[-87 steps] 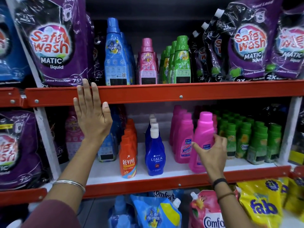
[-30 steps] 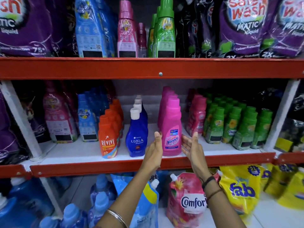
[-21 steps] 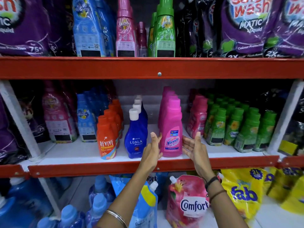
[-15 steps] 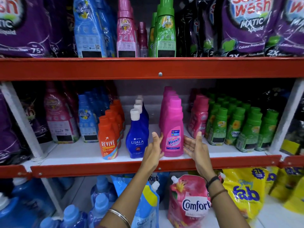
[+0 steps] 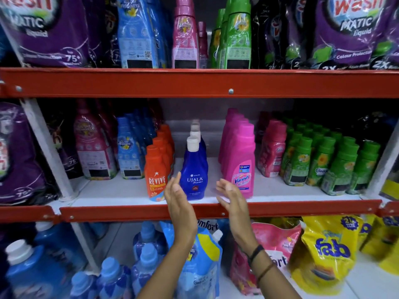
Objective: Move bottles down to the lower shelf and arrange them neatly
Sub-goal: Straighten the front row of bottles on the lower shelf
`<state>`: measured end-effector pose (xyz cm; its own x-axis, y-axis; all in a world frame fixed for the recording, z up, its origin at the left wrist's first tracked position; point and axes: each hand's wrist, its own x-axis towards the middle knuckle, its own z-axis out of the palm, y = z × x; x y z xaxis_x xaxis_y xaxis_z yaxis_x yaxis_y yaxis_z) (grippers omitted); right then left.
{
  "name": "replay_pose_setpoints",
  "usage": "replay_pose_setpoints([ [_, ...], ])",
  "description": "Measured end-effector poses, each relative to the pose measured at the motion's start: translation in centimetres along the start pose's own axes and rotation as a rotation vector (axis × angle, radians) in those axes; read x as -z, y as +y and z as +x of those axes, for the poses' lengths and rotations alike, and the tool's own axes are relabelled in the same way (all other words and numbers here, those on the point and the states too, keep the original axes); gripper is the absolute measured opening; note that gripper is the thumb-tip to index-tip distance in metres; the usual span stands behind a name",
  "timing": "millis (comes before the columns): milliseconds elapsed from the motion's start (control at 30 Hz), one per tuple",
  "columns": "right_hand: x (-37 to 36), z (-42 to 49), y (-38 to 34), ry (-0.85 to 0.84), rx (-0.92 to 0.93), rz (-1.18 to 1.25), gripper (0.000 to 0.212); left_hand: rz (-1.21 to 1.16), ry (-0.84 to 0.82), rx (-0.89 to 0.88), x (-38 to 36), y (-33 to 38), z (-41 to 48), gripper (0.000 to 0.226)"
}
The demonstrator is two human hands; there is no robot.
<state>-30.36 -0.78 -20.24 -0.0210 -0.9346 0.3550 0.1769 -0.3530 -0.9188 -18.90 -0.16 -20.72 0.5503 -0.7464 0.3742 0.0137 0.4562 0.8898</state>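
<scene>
Half a sec ago my hands flanked the pink Vanish bottle (image 5: 239, 162); now both have shifted left and flank the dark blue UJALA bottle w/ white cap (image 5: 194, 169). My left hand (image 5: 180, 203) is up by the gap betw. that bottle and the orange REVIVE bottle (image 5: 155, 173), palm facing right, fingers straight. My right hand (image 5: 232, 200) sits in the gap betw. the blue bottle and the pink one, palm facing left, fingers loosely curled. Neither grip is closed on anything: both released, nothing held, and I can't tell if either palm touches a bottle.

The blue bottle stands upright at the front edge of the middle shelf (image 5: 302, 209), roughly centre along its red rail, long axis vertical, cap up, label facing me. More white-capped blue ones line up behind it toward the back of the shelf. The orange and pink bottles are upright too, labels forward, each heading its own row.

On the upper shelf (image 5: 129, 83), blue, pink and green bottles stand upright near the front edge, betw. purple pouches.
</scene>
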Motion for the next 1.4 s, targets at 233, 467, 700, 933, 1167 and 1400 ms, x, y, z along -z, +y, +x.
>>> replay_pose_setpoints([
  [233,-4.0,3.1,0.5,-0.037,-0.105,-0.128,0.065,0.175,-0.148,0.122,0.7,0.8,3.3,0.086],
  [467,-3.6,3.4,0.3,0.033,-0.128,0.065,0.042,0.061,-0.217,0.186,1.4,0.2,4.1,0.096],
  [700,-4.2,3.2,0.3,0.102,-0.091,0.062,0.041,0.032,-0.283,0.225,2.0,-0.2,4.6,0.070],
  [933,-6.2,0.8,0.3,0.309,0.100,-0.159,0.045,0.151,-0.277,-0.015,3.4,1.0,2.2,0.064],
  [1167,-12.1,-0.7,1.8,-0.013,0.082,-0.047,0.068,-0.012,0.082,-0.056,7.5,1.4,4.3,0.047],
  [1400,-15.4,0.8,2.5,0.024,-0.116,0.033,0.063,0.008,0.001,0.069,8.6,0.5,7.0,0.058],
])
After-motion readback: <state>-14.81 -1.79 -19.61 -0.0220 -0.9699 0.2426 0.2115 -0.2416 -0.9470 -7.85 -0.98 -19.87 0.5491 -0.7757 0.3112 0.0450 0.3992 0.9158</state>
